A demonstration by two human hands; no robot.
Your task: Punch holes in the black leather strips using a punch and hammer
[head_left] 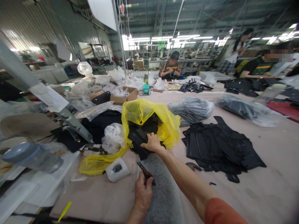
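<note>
My left hand (143, 191), low in the middle of the head view, is closed around a narrow black piece (145, 170); its exact kind is unclear. Below it lies a grey, fuzzy-looking mat (163, 189). My right hand (153, 143) reaches forward with thumb and fingers apart, touching flat black pieces (137, 140) at the mouth of a yellow plastic bag (171, 124). Further black pieces inside the bag are partly hidden by its folds. To the right, a loose heap of flat black pieces (219, 146) is spread on the table.
Clear bags of dark pieces (191, 109) lie behind the heap. A white block with a dark hollow (118, 169), crumpled clear plastic (113, 137) and a lidded plastic jar (32, 157) are at left. A metal post (46, 90) slants across. Other people sit or stand beyond.
</note>
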